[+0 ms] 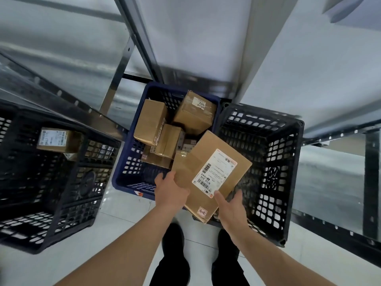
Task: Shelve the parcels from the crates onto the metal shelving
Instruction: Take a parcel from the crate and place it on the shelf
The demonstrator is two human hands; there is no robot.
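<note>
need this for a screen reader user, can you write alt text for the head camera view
Looking down, a person's left hand and right hand hold a labelled cardboard parcel above three crates on the floor. The blue crate holds several parcels, the left black crate one, with metal shelving around.

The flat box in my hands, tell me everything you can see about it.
The flat box is a thin brown cardboard parcel, closed and tilted. A white shipping label with a barcode covers part of its top face, and a small sticker sits near its lower corner. The left hand grips its left edge; the right hand holds its lower right edge. It is held above the gap between the blue crate and the black crate.
</note>
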